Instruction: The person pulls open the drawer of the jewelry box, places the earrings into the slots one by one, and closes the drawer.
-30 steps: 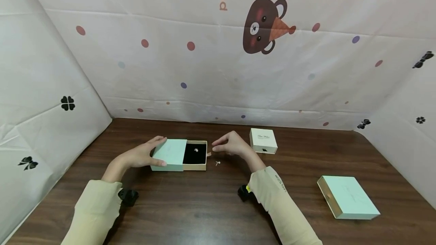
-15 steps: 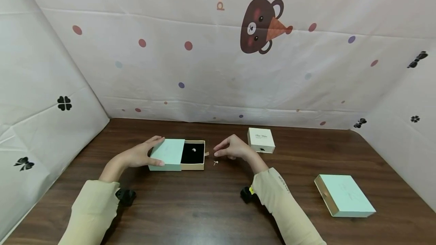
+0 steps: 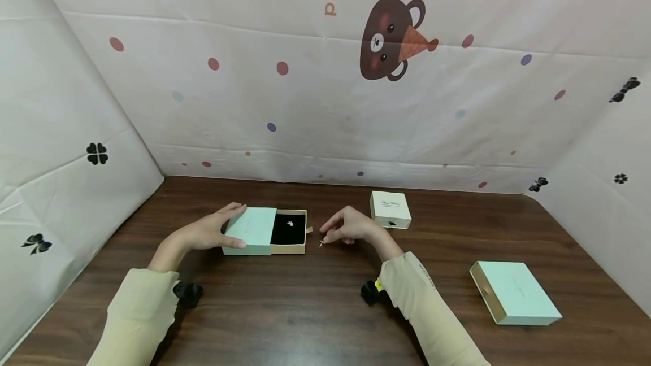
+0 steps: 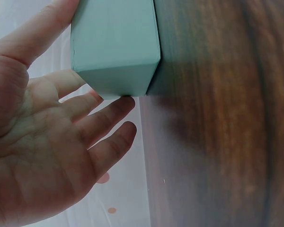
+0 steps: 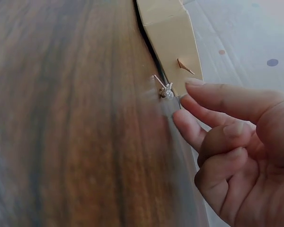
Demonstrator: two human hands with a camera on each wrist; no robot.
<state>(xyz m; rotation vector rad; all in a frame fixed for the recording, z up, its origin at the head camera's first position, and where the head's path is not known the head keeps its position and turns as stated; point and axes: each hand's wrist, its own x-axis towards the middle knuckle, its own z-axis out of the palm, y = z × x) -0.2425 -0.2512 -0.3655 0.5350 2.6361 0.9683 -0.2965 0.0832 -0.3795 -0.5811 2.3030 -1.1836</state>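
Note:
My left hand [image 3: 208, 231] holds the mint-green sleeve of a jewelry box [image 3: 251, 230], thumb on the near side and fingers at the far side. The box's cream drawer [image 3: 287, 249] is partly pulled out to the right. On its black lining sits a small sparkling earring [image 3: 290, 223]. A second stud earring [image 5: 166, 90], with a thin post, lies on the table right of the drawer. Just above it hovers my right hand [image 3: 351, 226]; in the right wrist view, thumb and forefinger are apart, with the other fingers bent. A ribbon pull tab [image 5: 185, 66] sticks out of the drawer end.
A small white box [image 3: 391, 209] with printed lettering stands behind my right hand. Another mint-green box [image 3: 516, 292], closed, lies at the right of the brown wooden table [image 3: 285, 309]. A printed white cloth [image 3: 305, 95] hangs behind and at the sides.
My right hand has lowered and come nearer over the loose earring. The left hand and the box keep their places; the view has shifted slightly.

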